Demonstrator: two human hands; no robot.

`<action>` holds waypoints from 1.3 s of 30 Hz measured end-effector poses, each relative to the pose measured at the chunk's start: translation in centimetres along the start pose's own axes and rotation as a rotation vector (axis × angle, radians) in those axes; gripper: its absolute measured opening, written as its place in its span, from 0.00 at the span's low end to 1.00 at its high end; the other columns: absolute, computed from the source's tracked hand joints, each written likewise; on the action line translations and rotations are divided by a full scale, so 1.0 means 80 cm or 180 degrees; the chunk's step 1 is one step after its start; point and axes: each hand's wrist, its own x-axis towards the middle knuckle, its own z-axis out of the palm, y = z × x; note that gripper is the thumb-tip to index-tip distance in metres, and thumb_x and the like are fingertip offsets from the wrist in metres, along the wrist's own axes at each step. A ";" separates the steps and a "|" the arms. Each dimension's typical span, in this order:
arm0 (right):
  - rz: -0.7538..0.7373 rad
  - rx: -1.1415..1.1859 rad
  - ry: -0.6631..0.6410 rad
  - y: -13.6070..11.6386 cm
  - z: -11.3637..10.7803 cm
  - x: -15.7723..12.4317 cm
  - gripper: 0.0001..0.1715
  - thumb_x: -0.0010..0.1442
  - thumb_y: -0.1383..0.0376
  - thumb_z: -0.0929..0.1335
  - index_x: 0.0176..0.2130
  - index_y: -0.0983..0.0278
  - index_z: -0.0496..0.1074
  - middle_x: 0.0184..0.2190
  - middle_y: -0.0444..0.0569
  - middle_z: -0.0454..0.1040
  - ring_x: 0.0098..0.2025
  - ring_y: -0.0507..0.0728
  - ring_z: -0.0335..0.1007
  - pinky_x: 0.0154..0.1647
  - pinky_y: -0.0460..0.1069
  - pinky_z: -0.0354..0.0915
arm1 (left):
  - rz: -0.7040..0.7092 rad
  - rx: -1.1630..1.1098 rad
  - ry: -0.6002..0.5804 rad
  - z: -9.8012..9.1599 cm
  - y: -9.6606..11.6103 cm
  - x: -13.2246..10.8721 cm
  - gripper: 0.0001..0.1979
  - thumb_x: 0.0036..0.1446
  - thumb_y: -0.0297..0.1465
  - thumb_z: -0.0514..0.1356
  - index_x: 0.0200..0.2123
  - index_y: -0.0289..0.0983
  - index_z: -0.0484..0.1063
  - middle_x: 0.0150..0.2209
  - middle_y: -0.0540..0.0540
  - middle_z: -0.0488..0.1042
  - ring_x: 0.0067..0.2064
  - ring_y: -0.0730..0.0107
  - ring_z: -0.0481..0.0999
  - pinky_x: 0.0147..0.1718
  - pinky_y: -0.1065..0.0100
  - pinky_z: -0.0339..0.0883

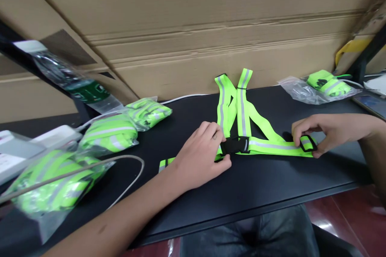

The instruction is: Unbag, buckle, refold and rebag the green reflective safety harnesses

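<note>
A neon yellow-green reflective vest (pixel 243 116) made of elastic straps with grey stripes lies on the black table, its shoulder straps reaching toward the cardboard. Across its front, a black side-release buckle (pixel 233 145) is fastened on the waist strap. My left hand (pixel 201 154) is closed on the strap at the buckle's left end, the fingertips partly hidden. At the strap's right end, my right hand (pixel 322 132) pinches the loop beside a black slider (pixel 308 143). Left of my left wrist, another short strap end shows.
Several bagged reflective vests (pixel 60 176) lie at the left, near a white power strip (pixel 57 138), a cable (pixel 132 156) and a tilted plastic bottle (pixel 75 80). Another bagged vest (pixel 327 84) sits back right, near a phone (pixel 372 102). Cardboard (pixel 211 32) stands behind the table (pixel 271 176).
</note>
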 end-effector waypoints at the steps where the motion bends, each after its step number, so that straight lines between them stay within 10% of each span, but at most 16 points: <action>1: 0.0027 0.0084 0.0021 0.002 0.000 0.000 0.12 0.55 0.58 0.76 0.40 0.57 0.78 0.35 0.44 0.78 0.36 0.57 0.75 0.35 0.51 0.72 | 0.0015 0.0005 -0.0036 -0.001 -0.001 0.000 0.08 0.56 0.34 0.57 0.38 0.37 0.67 0.42 0.42 0.68 0.46 0.55 0.66 0.47 0.53 0.67; 12: -0.0365 0.0940 0.2086 0.034 0.002 0.019 0.19 0.53 0.56 0.77 0.42 0.60 0.75 0.45 0.50 0.76 0.50 0.60 0.72 0.51 0.56 0.70 | 0.0290 -0.0221 -0.0402 -0.007 -0.016 0.011 0.14 0.63 0.42 0.55 0.43 0.37 0.68 0.44 0.43 0.70 0.48 0.57 0.70 0.48 0.59 0.66; 19: -0.0160 0.1086 0.1874 0.040 0.014 0.029 0.24 0.43 0.55 0.80 0.33 0.63 0.71 0.45 0.53 0.77 0.45 0.58 0.73 0.48 0.56 0.69 | 0.0419 -0.0197 -0.0362 -0.007 -0.012 0.012 0.22 0.65 0.47 0.55 0.51 0.37 0.70 0.49 0.42 0.72 0.52 0.56 0.71 0.52 0.58 0.65; 27: -0.0048 0.1026 0.2171 0.037 0.045 0.013 0.25 0.53 0.46 0.75 0.39 0.63 0.75 0.39 0.51 0.77 0.39 0.57 0.73 0.42 0.54 0.69 | -0.0073 -0.0274 -0.0122 -0.010 -0.003 -0.022 0.25 0.65 0.47 0.55 0.57 0.36 0.66 0.56 0.38 0.71 0.57 0.53 0.70 0.57 0.53 0.63; 35: 0.0134 -0.0089 0.1975 0.036 0.078 -0.038 0.21 0.59 0.50 0.72 0.49 0.57 0.74 0.52 0.53 0.75 0.54 0.65 0.72 0.55 0.58 0.69 | -0.0454 -0.0111 0.0113 -0.014 -0.032 -0.115 0.21 0.66 0.42 0.57 0.58 0.43 0.66 0.58 0.42 0.72 0.60 0.53 0.70 0.58 0.53 0.64; 39: 0.0061 -0.0405 0.1844 0.034 0.092 -0.042 0.40 0.50 0.46 0.76 0.58 0.54 0.69 0.56 0.53 0.74 0.56 0.68 0.72 0.53 0.59 0.72 | -0.0785 0.0059 0.0108 0.003 -0.052 -0.156 0.27 0.64 0.42 0.59 0.65 0.46 0.60 0.63 0.43 0.67 0.63 0.54 0.69 0.58 0.56 0.67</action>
